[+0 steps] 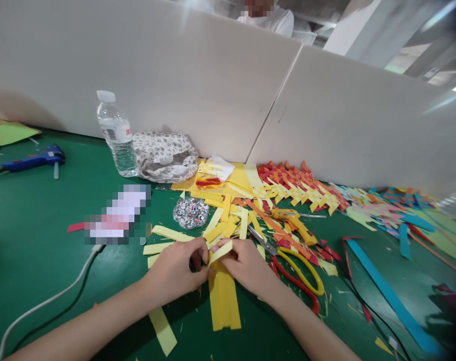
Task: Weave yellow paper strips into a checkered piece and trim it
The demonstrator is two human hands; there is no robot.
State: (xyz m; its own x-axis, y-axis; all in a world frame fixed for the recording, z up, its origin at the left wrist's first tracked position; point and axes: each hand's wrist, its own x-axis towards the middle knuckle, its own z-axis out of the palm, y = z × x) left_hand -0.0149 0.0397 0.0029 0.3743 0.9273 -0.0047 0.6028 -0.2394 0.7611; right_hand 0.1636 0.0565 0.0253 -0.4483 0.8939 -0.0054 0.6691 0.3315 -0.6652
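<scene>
My left hand [181, 265] and my right hand [246, 265] meet over a bundle of interlaced yellow strips on the table. Between them a pale yellow strip [221, 252] is folded upward; the fingers of both hands pinch it. Deeper yellow strips [224, 308] lie flat side by side beneath, running toward me. More pale strips stick out to the left, and one loose pale strip [163, 331] points down below my left wrist. My fingers hide the exact spot where the strips cross. Scissors with yellow and red handles [301, 265] lie beside my right hand.
Ahead are a round clear case of googly eyes [191, 212], a yellow glue gun [296, 225] and woven fish-like pieces [291, 183]. Leftward are a corded phone [119, 210], a water bottle [117, 133], a patterned pouch [166, 155] and a blue glue gun [34, 159]. A grey partition [198, 75] stands behind.
</scene>
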